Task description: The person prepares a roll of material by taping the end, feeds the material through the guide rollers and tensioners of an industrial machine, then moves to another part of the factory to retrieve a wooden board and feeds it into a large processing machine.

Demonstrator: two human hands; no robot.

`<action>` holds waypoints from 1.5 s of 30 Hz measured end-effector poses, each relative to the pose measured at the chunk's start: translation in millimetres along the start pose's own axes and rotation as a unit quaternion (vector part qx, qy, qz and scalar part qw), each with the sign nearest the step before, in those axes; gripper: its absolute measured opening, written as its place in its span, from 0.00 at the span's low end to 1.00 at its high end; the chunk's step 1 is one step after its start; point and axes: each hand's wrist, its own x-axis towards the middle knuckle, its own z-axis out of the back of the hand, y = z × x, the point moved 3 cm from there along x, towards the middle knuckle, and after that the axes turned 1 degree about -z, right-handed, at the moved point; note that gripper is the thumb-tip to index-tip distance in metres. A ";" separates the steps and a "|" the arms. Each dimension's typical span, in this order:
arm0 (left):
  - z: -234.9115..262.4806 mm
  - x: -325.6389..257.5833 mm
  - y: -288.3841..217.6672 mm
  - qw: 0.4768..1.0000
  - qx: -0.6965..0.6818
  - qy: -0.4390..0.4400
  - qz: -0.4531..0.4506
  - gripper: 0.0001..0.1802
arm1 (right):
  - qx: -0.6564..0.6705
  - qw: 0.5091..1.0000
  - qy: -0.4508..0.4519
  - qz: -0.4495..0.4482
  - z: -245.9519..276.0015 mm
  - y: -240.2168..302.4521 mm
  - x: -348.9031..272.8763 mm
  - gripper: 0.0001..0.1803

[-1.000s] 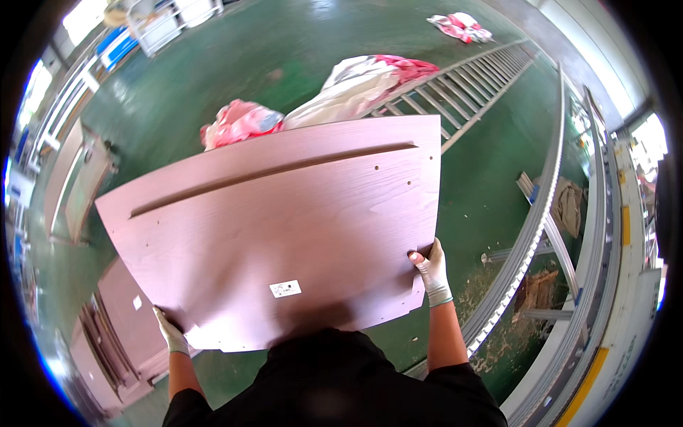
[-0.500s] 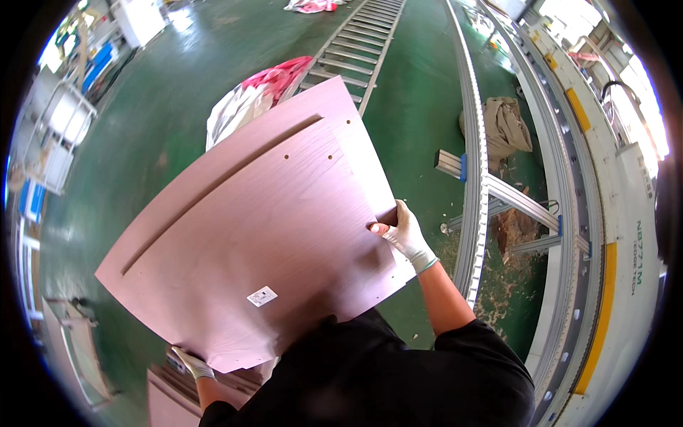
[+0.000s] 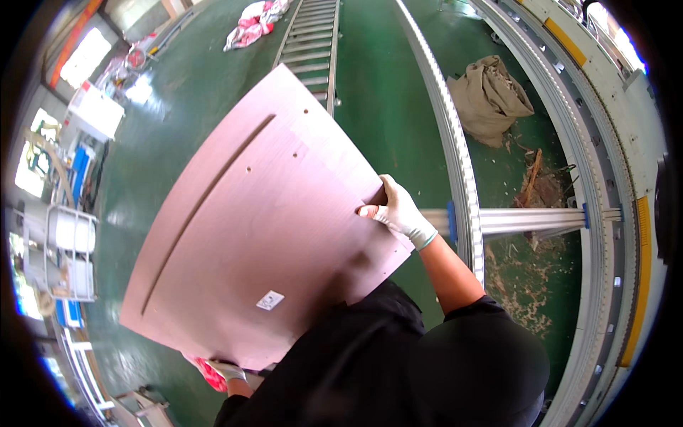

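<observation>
A large pinkish wood-grain panel (image 3: pixel 235 235) is held up in front of my body, tilted. It has one curved edge with a long groove beside it, several small drilled holes, and a white label (image 3: pixel 270 300) near its lower edge. My right hand (image 3: pixel 398 212), in a white glove with bare fingertips showing, grips the right edge, thumb on the face and the other fingers behind. At the lower left edge my gloved left hand (image 3: pixel 229 371) holds the panel from beneath, most of its fingers hidden under it.
A metal roller conveyor (image 3: pixel 309 44) runs ahead beyond the panel. On the right stand an aluminium-profile rail frame (image 3: pixel 455 135) and a long machine. A beige sack (image 3: pixel 489 99) sits by wood shavings on the green floor. Red-and-white cloth (image 3: pixel 256 21) lies farther off.
The panel has turned, its curved left side swinging upright, with both hands still on it. My view has shifted, and the stacked panels at lower left are out of sight.
</observation>
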 end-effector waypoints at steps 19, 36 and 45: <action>-608.3 59.7 37.6 0.966 0.069 0.249 0.005 0.48 | 0.053 0.992 -0.112 -0.011 196.4 -136.4 485.7 0.55; -1183.8 -6.8 116.2 0.969 -0.049 0.239 0.039 0.46 | 0.060 0.994 -0.088 0.033 432.6 -168.6 1050.1 0.52; -1473.4 3.1 198.8 0.966 -0.160 0.178 0.093 0.43 | 0.050 0.989 -0.051 0.133 518.5 -156.1 1392.6 0.48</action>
